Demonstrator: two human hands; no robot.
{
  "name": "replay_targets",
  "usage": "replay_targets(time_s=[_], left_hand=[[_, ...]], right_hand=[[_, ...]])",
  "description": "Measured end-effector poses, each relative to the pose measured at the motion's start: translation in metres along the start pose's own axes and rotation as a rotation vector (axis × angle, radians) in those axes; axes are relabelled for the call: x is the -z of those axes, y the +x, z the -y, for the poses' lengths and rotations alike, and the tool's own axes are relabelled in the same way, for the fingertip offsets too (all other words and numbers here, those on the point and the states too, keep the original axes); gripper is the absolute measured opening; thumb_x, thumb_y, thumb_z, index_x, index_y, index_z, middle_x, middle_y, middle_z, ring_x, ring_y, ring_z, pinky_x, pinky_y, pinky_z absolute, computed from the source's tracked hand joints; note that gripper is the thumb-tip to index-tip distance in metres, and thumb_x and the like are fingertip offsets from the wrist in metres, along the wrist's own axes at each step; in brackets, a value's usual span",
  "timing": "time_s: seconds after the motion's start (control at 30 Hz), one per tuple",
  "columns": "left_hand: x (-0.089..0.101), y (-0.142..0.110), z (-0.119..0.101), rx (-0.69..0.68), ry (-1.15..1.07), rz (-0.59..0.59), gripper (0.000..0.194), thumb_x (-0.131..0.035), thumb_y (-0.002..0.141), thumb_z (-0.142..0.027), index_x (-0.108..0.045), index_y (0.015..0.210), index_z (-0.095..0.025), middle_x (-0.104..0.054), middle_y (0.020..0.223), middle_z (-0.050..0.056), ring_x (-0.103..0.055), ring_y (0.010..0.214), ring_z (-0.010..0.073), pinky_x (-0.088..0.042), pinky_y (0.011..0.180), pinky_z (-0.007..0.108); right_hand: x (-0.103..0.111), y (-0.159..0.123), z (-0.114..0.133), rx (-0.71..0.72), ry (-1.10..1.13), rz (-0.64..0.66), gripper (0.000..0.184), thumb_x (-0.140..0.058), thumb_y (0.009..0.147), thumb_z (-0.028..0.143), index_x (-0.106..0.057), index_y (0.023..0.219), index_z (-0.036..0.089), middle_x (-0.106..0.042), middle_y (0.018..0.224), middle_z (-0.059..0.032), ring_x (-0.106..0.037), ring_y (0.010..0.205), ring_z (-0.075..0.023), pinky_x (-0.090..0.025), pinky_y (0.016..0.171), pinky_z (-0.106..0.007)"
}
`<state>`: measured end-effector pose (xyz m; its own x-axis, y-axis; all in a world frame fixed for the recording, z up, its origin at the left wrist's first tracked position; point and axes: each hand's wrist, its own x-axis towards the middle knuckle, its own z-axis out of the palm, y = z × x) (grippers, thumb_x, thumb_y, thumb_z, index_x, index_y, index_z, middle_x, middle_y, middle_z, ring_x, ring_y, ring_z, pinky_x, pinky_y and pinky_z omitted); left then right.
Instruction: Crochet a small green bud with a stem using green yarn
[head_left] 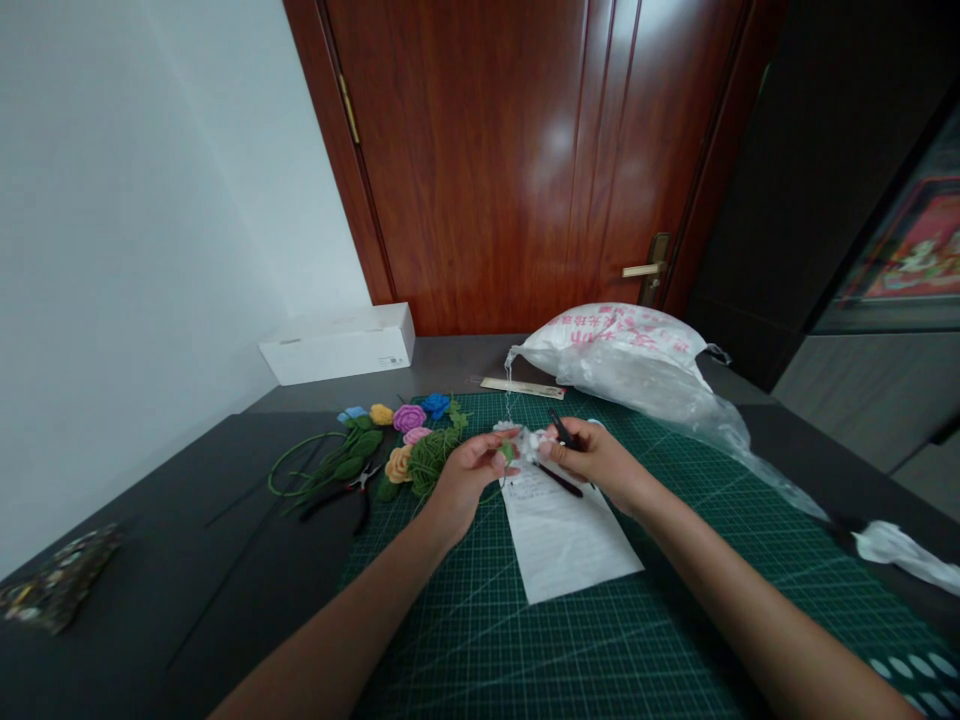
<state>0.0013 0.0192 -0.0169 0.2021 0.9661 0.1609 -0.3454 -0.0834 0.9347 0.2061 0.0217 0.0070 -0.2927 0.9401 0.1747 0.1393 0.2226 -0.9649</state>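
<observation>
My left hand pinches a small green crocheted piece between thumb and fingers, above the top of a paper sheet. Right beside it, my right hand grips a slim black-handled tool; its exact kind is unclear. Fluffy white material sits between both sets of fingertips, too blurred to tell whether it is yarn or stuffing. Under the hands lies a written paper sheet, with a black pen-like object across its upper part. A green yarn bundle is by my left hand.
Crocheted flowers in several colours and black-handled pliers lie left. A green cutting mat covers the table's middle. Behind are a ruler, a white box and a large plastic bag. A patterned pouch lies far left.
</observation>
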Motion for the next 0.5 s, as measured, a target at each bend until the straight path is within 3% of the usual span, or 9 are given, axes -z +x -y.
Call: replay_targets(time_s=[0.1,0.17,0.37,0.5], left_hand=[[-0.003,-0.004,-0.011,-0.038,-0.014,0.020,0.022,-0.087,0.074,-0.026,-0.077,0.089,-0.013,-0.075,0.085,0.007,-0.063,0.070,0.0148,-0.051,0.070,0.029],[-0.006,-0.006,-0.017,-0.045,-0.032,0.049,0.023,-0.086,0.074,-0.026,-0.077,0.090,-0.012,-0.069,0.071,0.003,-0.059,0.061,0.0132,-0.049,0.063,0.027],[-0.009,-0.011,-0.029,-0.025,-0.079,0.106,0.021,-0.084,0.078,-0.027,-0.077,0.092,-0.014,-0.068,0.076,0.004,-0.059,0.063,0.0138,-0.050,0.060,0.028],[-0.006,-0.012,-0.035,-0.018,-0.093,0.131,0.021,-0.084,0.078,-0.030,-0.078,0.087,-0.012,-0.072,0.092,0.010,-0.061,0.071,0.0153,-0.053,0.063,0.028]], right_hand=[[0.001,-0.003,0.010,0.001,0.030,0.035,0.049,-0.076,0.075,0.065,-0.058,0.080,0.020,-0.048,0.062,0.0066,-0.034,0.050,-0.0074,-0.024,0.045,-0.022],[0.002,-0.006,0.016,-0.002,0.043,0.082,0.046,-0.077,0.075,0.062,-0.058,0.076,0.019,-0.048,0.062,0.0062,-0.036,0.051,-0.0078,-0.024,0.046,-0.022],[0.007,-0.013,0.023,-0.074,0.117,0.263,0.045,-0.075,0.080,0.061,-0.060,0.077,0.019,-0.039,0.056,0.0091,-0.029,0.048,-0.0071,-0.019,0.044,-0.021],[0.009,-0.011,0.018,-0.070,0.117,0.191,0.043,-0.071,0.084,0.060,-0.058,0.080,0.020,-0.042,0.058,0.0089,-0.029,0.048,-0.0072,-0.020,0.045,-0.022]])
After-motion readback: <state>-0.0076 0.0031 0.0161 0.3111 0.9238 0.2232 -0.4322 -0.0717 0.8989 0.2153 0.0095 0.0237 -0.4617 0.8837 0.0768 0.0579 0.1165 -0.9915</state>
